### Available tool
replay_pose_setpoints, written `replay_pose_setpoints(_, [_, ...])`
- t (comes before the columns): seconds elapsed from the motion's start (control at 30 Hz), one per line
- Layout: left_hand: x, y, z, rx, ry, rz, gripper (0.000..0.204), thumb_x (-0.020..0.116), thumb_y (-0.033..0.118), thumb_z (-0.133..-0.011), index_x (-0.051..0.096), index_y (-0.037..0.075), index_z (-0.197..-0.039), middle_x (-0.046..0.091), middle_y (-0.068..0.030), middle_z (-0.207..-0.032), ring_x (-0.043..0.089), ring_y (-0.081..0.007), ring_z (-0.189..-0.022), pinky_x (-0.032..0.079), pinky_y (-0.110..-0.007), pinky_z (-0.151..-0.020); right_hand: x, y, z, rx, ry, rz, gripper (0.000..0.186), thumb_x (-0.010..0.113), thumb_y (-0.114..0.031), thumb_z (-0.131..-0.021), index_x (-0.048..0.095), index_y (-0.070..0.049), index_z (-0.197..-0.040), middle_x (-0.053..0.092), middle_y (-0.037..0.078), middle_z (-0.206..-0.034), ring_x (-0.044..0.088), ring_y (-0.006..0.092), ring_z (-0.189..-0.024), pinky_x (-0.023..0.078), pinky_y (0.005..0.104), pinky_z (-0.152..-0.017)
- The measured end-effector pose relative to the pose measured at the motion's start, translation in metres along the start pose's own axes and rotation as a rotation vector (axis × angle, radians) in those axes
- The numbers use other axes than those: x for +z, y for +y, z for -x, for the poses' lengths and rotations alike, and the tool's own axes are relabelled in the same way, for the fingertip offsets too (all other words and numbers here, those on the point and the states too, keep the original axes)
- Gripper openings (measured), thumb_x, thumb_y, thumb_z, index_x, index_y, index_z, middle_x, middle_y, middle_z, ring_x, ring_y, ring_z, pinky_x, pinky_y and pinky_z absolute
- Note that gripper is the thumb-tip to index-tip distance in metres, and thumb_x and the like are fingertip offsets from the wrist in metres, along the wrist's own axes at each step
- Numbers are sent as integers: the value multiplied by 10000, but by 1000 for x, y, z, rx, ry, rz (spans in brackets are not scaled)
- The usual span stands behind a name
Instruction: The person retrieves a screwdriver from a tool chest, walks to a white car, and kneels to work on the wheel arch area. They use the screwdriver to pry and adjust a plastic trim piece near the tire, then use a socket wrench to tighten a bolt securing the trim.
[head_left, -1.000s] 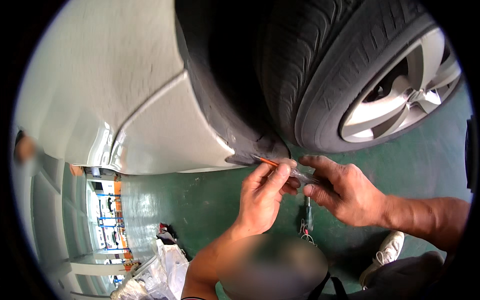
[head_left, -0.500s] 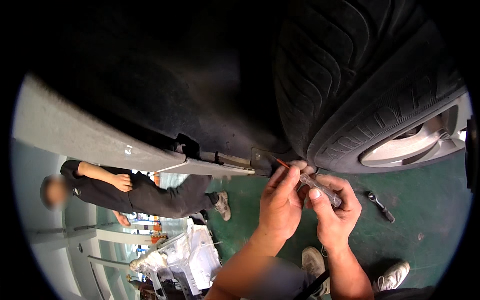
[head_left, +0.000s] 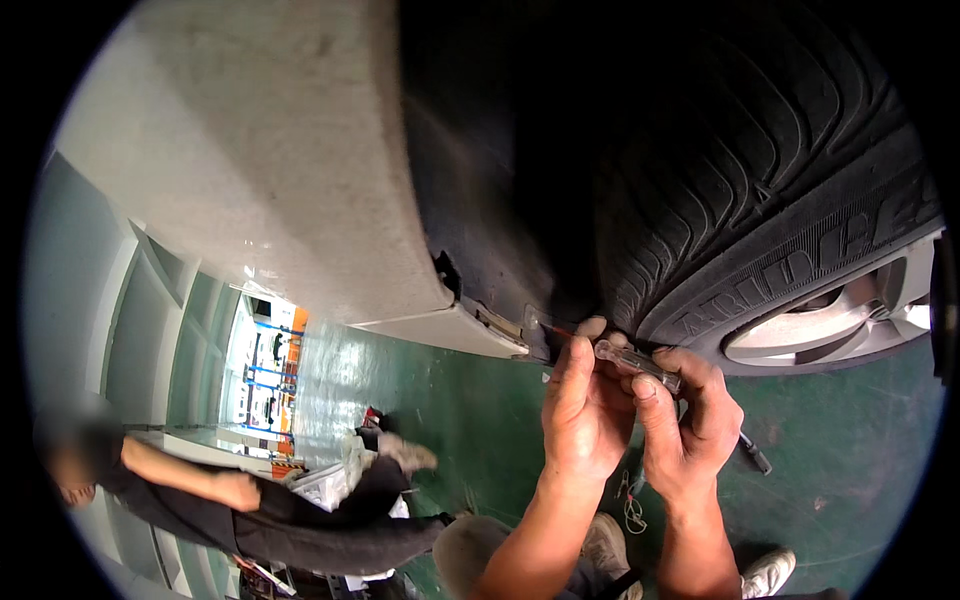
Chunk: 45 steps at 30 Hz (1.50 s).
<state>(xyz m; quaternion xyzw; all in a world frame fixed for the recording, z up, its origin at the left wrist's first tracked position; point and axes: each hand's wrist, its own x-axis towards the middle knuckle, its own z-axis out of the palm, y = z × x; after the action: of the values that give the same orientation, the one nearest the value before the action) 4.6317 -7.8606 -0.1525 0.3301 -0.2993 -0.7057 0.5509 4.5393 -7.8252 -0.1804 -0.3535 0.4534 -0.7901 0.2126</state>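
My right hand (head_left: 695, 425) is closed round the handle of a clear-handled screwdriver (head_left: 640, 365), thumb along its side. Its thin reddish shaft points left toward the lower rear corner of a light-coloured car body panel (head_left: 430, 335). With thumb and fingers brought together, my left hand (head_left: 585, 415) steadies the front of the screwdriver by the shaft. Both hands are just beneath the dark wheel-arch liner (head_left: 480, 200), close to the tyre (head_left: 690, 230). The tip of the shaft is hard to make out against the panel's end.
An alloy wheel (head_left: 830, 315) is at the right. A ratchet wrench (head_left: 755, 455) lies on the green floor (head_left: 820, 430), partly behind my right hand. A thin wire with a clip (head_left: 632, 505) shows between my forearms. Another person (head_left: 330, 520) in dark clothes stands at the lower left.
The view has shifted, so more of the pale panel shows and the other person appears lower. Both hands stay on the screwdriver near the panel's corner.
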Motion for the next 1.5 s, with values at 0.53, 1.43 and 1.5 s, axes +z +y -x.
replay_pose_setpoints(0.53, [-6, 5, 3, 45, -46, -98, 227, 564, 318, -1019, 620, 156, -1169, 650, 27, -1052, 616, -150, -978, 526, -363, -884, 0, -7, -2, -36, -27, 28, 213, 752, -84, -852, 632, 12, -999, 700, 120, -852, 656, 207, -632, 520, 287, -585])
replay_pose_setpoints(1.43, [-3, 4, 2, 29, -6, -39, 216, 542, 332, -1030, 628, 163, -1132, 654, 15, -1072, 614, -154, -994, 528, -364, -892, -1, -9, -5, -40, -47, 39, 252, 768, -94, -834, 630, 9, -1019, 706, 129, -876, 664, 215, -628, 528, 297, -575])
replay_pose_setpoints(1.5, [-4, 5, 2, 19, -27, -15, 219, 538, 333, -1031, 631, 160, -1128, 658, 9, -1076, 620, -157, -995, 530, -367, -895, 2, -12, -6, -70, -15, 37, 262, 769, -90, -833, 627, 10, -1028, 707, 132, -882, 676, 224, -643, 536, 307, -583])
